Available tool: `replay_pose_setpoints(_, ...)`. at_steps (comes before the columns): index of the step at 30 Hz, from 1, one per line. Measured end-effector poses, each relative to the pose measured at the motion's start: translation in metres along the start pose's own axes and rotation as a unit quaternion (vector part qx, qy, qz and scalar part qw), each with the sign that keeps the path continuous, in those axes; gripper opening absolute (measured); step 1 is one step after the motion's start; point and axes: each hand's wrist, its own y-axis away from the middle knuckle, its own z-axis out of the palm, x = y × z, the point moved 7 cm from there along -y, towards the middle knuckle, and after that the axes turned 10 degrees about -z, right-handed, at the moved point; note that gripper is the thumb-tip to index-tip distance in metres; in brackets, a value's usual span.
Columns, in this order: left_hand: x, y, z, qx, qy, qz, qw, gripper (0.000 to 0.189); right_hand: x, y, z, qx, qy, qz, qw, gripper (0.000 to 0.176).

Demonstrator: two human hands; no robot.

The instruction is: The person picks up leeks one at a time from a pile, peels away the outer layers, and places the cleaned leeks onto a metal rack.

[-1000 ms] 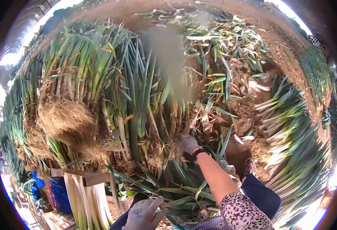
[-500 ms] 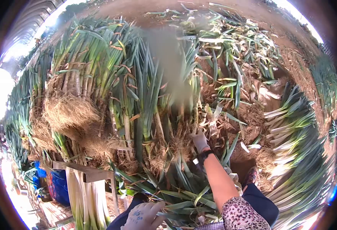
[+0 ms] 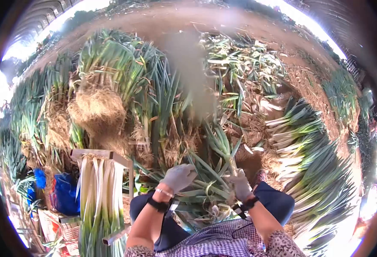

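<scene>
My right hand (image 3: 240, 185), in a pale glove, is closed round the lower end of a leek (image 3: 223, 147) whose green leaves point up and away. Close by on the left, my gloved left hand (image 3: 179, 177) is raised above loose leek leaves (image 3: 205, 182); its fingers are bent, and I cannot make out anything in them. Beyond both hands stand untrimmed leeks (image 3: 162, 94) with brown roots. A thick root clump (image 3: 97, 107) shows at the left of these.
Cleaned leeks (image 3: 300, 150) lie in a long row on the right. White leek stalks (image 3: 100, 184) hang at a wooden frame (image 3: 111, 155) on the left, beside a blue bag (image 3: 66, 195). Leaf scraps (image 3: 248, 60) cover the ground farther off.
My right hand has drawn back toward my lap with a leek in it. My left hand has moved up and right, nearer to it. The view has shifted.
</scene>
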Motion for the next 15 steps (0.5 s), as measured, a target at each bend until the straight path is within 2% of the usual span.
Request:
replay_pose_setpoints(1, 0.000, -0.001, 0.005, -0.028, -0.004, -0.019, 0.999, 0.030, -0.056, 0.009, -0.026, 0.042, -0.144, 0.071, 0.986, 0.022)
replay_pose_setpoints(2, -0.002, -0.005, 0.012, -0.058, -0.008, -0.033, 0.998, 0.034, -0.088, 0.025, -0.042, 0.087, -0.283, 0.142, 0.945, 0.021)
replay_pose_setpoints(3, -0.003, -0.013, 0.019, -0.039, 0.046, -0.015, 0.998, 0.037, -0.098, 0.041, -0.058, 0.085, -0.204, 0.098, 0.970, 0.022)
replay_pose_setpoints(5, -0.001, -0.028, 0.033, -0.011, 0.155, 0.022, 0.988, 0.043, -0.118, 0.077, -0.076, 0.067, -0.229, 0.129, 0.963, 0.023)
replay_pose_setpoints(6, 0.012, -0.029, 0.030, -0.070, 0.319, -0.019, 0.945, 0.049, -0.135, 0.090, -0.085, 0.057, -0.240, 0.139, 0.959, 0.023)
replay_pose_setpoints(7, 0.031, -0.028, 0.025, -0.126, 0.471, -0.062, 0.871, 0.057, -0.143, 0.096, -0.089, 0.048, -0.217, 0.105, 0.969, 0.024)
replay_pose_setpoints(9, 0.068, -0.032, 0.004, -0.163, 0.670, 0.010, 0.724, 0.059, -0.156, 0.106, -0.093, 0.024, -0.171, 0.039, 0.984, 0.027)
replay_pose_setpoints(10, 0.077, -0.033, -0.006, -0.177, 0.752, 0.044, 0.634, 0.059, -0.153, 0.109, -0.085, 0.020, -0.217, 0.030, 0.975, 0.029)
replay_pose_setpoints(12, 0.075, -0.031, -0.014, -0.169, 0.749, 0.037, 0.640, 0.060, -0.130, 0.102, -0.058, 0.006, -0.308, 0.010, 0.951, 0.034)
replay_pose_setpoints(13, 0.070, -0.029, -0.017, -0.164, 0.748, 0.032, 0.642, 0.060, -0.105, 0.107, -0.033, -0.101, -0.421, 0.130, 0.892, 0.034)
replay_pose_setpoints(14, 0.062, -0.025, -0.019, -0.149, 0.743, 0.029, 0.652, 0.058, -0.096, 0.097, -0.020, -0.096, -0.388, 0.102, 0.911, 0.030)
replay_pose_setpoints(15, 0.052, -0.020, -0.021, -0.133, 0.737, 0.026, 0.662, 0.056, -0.073, 0.082, -0.003, -0.139, -0.278, 0.080, 0.947, 0.031)
